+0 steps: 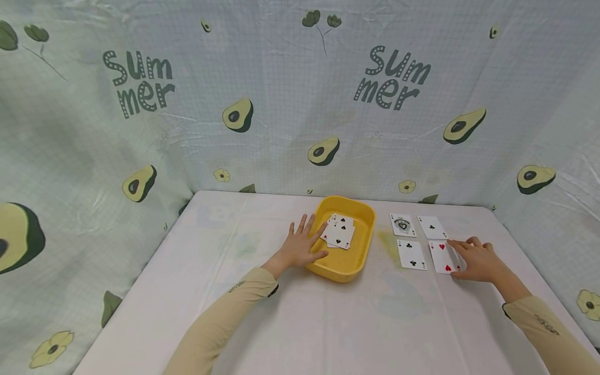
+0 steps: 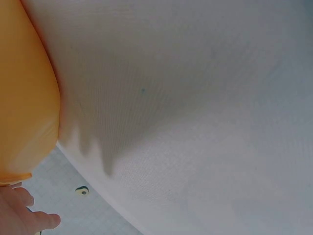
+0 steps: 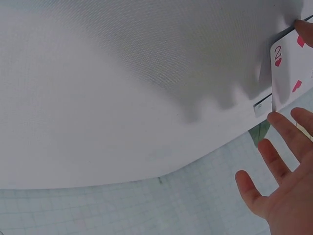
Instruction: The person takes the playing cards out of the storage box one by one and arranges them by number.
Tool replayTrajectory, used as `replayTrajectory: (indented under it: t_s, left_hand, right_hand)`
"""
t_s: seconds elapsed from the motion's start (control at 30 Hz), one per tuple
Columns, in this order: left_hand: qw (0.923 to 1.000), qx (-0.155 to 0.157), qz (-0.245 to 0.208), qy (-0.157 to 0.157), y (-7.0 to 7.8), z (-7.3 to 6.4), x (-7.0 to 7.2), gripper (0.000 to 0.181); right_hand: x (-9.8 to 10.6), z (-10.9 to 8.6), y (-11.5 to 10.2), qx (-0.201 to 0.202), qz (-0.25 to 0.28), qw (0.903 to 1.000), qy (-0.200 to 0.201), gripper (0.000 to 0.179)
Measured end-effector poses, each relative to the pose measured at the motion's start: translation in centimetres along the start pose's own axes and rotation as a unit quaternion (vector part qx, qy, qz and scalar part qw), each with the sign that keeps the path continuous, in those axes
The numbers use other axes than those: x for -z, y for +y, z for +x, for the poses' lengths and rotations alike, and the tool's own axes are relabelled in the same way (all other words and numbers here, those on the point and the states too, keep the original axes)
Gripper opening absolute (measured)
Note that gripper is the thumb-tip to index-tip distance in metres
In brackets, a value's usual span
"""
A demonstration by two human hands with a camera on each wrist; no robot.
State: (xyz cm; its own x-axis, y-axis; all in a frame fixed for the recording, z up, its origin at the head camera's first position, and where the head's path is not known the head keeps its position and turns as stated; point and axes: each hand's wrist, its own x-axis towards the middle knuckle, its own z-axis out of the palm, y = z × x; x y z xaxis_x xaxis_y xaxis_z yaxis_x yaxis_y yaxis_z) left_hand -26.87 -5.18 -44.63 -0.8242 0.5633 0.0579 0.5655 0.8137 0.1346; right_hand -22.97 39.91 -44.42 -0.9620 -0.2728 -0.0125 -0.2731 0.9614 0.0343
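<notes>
My right hand [image 1: 478, 260] grips a two of hearts [image 1: 440, 252] by its edges, thumb at the near corner and index finger at the far one. The right wrist view shows the card [image 3: 288, 66] between those two fingertips, with a shadow along its edge; the other fingers are spread. My left hand [image 1: 297, 249] lies with fingers spread over the left rim of a yellow tray [image 1: 339, 273]. In the tray is a small loose pile of playing cards [image 1: 341, 232], face up with black spade pips on top.
Beside the held card lie a two of clubs [image 1: 412, 254], an ace of clubs [image 1: 432, 227] and an ace with an ornate emblem [image 1: 403, 225], all face up. The white-covered table [image 1: 375, 323] meets an avocado-printed curtain [image 1: 281, 104] at the back and sides.
</notes>
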Motion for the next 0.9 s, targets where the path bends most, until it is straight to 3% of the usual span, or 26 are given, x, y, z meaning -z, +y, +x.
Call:
replayTrajectory:
  t_s: [0.9]
  left_hand:
    - [1.0000,0.002,-0.003,-0.003,0.04,-0.06,0.30,0.072]
  right_hand:
    - [0.06,-0.18,-0.13,0.013,0.005,0.9999,0.000,0.079]
